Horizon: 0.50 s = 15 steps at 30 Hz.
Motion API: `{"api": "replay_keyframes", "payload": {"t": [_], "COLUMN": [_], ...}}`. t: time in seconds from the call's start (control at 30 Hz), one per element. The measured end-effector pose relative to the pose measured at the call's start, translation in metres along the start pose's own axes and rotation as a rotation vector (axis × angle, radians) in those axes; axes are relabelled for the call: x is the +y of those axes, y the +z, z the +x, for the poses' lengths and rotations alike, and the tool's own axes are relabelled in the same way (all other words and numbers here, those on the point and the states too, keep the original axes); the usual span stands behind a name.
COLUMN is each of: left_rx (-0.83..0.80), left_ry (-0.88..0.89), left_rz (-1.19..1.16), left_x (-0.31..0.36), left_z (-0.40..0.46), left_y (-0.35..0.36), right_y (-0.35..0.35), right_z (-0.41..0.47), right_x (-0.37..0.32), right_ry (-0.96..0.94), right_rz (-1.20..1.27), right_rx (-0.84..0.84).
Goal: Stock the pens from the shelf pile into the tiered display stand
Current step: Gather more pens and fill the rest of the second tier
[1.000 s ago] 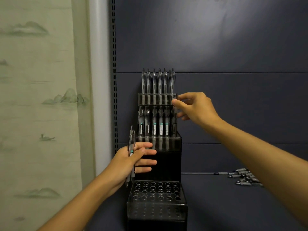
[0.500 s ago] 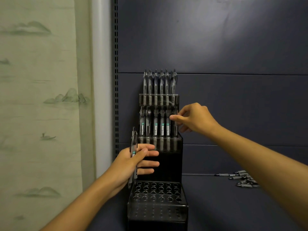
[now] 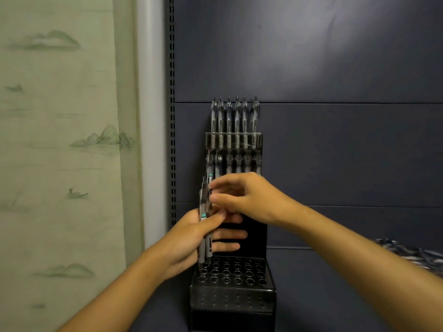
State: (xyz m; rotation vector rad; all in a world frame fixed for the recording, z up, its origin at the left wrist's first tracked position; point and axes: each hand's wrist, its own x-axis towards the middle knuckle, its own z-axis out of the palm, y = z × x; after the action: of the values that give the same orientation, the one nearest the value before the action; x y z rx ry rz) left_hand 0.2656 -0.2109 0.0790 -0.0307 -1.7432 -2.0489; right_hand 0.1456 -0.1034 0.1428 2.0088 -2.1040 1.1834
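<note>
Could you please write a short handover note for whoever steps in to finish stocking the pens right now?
Left hand: grips a small bunch of clear-barrelled pens with teal labels, upright beside the black tiered display stand.
Right hand: fingertips pinching the top of that bunch, apparently taking one pen.
Done: top tier row of grey clip pens and the second tier row look full.
Left: the bottom tier's round holes are all empty; a blurred pile of loose pens lies on the dark shelf, far right.
</note>
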Motion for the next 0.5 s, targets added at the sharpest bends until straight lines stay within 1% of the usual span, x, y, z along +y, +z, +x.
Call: {"api": "replay_keyframes", "payload": {"t": [0.1, 0.2, 0.33, 0.43, 0.5], "left_rx": [-0.020, -0.014, -0.002, 0.062, 0.110], "left_ry": [-0.005, -0.005, -0.020, -0.028, -0.018], "left_rz": [-0.001, 0.002, 0.055, 0.089, 0.110], "left_x": [-0.001, -0.004, -0.006, -0.005, -0.004], "left_z": [-0.004, -0.008, -0.014, -0.017, -0.020], "left_y": [0.000, -0.004, -0.017, -0.028, -0.038], "right_y": [0.010, 0.020, 0.033, 0.033, 0.027], "right_z": [-0.002, -0.001, 0.005, 0.012, 0.017], "right_x": [-0.002, -0.003, -0.002, -0.007, -0.010], "right_ry": [0.042, 0.023, -0.015, -0.013, 0.004], "right_rz": [0.163, 0.192, 0.198, 0.287, 0.306], "right_rx": [-0.051, -0.029, 0.079, 0.204, 0.289]}}
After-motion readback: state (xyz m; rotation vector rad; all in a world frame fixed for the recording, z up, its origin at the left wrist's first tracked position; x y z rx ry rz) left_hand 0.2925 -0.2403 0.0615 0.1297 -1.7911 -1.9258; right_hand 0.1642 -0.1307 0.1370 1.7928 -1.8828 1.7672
